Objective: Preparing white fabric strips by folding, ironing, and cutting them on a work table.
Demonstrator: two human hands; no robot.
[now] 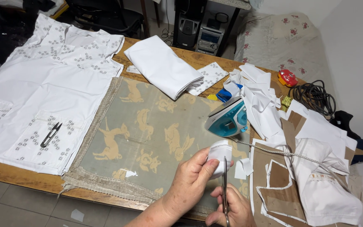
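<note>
My left hand (192,178) pinches a small white fabric piece (220,153) just above the table's near edge. My right hand (230,210) grips a pair of scissors (225,180), blades pointing up and meeting the lower edge of that fabric piece. Both hands hover over a grey-green mat with tan animal figures (148,134). A teal and white iron (228,119) stands on the mat just beyond the fabric piece. A small white scrap (243,168) lies to the right of my hands.
A white garment with printed trim (51,84) lies spread at left with small black thread snips (50,134) on it. Folded white cloth (162,67) sits behind the mat. Brown paper patterns (278,176), white scraps (259,96) and a black coiled cord (314,97) crowd the right.
</note>
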